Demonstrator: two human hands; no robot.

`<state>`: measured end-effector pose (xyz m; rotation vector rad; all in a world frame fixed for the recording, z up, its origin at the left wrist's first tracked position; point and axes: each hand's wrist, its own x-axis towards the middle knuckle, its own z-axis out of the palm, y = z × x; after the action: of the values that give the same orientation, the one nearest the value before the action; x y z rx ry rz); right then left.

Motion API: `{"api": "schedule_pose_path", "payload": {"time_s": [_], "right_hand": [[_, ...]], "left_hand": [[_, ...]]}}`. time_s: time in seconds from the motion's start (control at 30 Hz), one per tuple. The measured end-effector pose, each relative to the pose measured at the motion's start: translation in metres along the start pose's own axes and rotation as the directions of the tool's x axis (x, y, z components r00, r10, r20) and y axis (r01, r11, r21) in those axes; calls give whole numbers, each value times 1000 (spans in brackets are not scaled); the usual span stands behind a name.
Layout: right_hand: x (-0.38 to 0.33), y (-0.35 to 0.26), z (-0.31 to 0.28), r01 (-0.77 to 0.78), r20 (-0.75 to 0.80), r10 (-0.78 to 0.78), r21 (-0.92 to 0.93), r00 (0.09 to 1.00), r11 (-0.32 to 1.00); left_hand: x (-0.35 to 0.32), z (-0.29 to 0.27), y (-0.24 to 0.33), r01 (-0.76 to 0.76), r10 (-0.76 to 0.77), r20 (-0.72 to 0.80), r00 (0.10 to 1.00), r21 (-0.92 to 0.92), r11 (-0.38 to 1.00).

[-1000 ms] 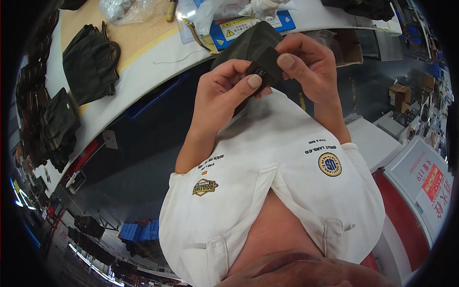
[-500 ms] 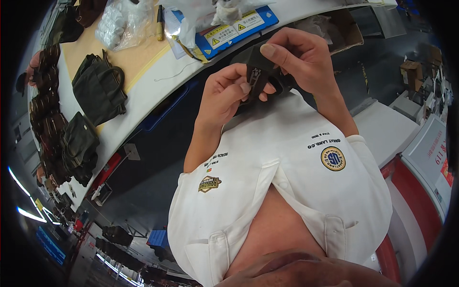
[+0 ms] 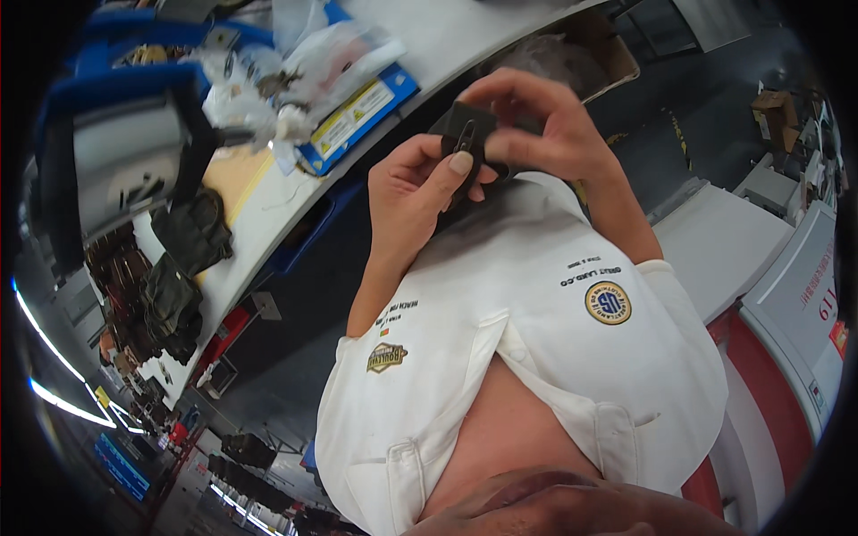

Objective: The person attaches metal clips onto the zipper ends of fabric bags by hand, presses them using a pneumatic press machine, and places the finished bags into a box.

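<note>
Close in front of my chest, my left hand (image 3: 413,186) grips a dark olive zippered bag (image 3: 472,121). Its thumb lies on the dark fabric just below a metal zipper pull (image 3: 466,137), and the other fingers curl behind the piece. My right hand (image 3: 556,134) is at the right side of the bag, with its fingers bent and partly smeared by motion. Whether those fingers pinch the fabric cannot be made out. The lower part of the bag is dark and partly covered by my hands.
A white table (image 3: 447,36) runs along the far left, bearing olive bags (image 3: 192,230), clear plastic bags (image 3: 344,55) and a blue box with warning labels (image 3: 362,116). A machine with a pale panel (image 3: 125,161) stands there too. An open carton (image 3: 617,58) lies beyond my hands.
The view has swung, bringing the machine in at the left. My left thumb now lies below the zipper pull, and the bag is turned more upright. My right hand has shifted and blurred.
</note>
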<state>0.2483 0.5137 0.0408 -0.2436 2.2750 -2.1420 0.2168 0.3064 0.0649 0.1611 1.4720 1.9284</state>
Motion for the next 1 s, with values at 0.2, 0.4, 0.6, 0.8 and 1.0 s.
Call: {"api": "schedule_pose_path", "payload": {"time_s": [0.2,0.4,0.6,0.8,1.0], "right_hand": [[-23,23,-72,201,99,-178,-338,979,919],[-62,13,-160,64,-133,-112,-324,985,944],[-116,15,-233,-40,-430,-91,-287,898,957],[-147,19,-244,-248,-711,-4,-252,704,935],[-138,15,-224,-398,-838,75,-176,540,901]], "left_hand": [[51,78,-7,-72,68,115,991,31,997],[126,118,-9,-159,131,176,976,155,975],[303,67,19,-276,796,48,604,949,152],[378,108,58,102,665,-167,728,985,135],[432,36,41,214,583,-384,716,916,340]]}}
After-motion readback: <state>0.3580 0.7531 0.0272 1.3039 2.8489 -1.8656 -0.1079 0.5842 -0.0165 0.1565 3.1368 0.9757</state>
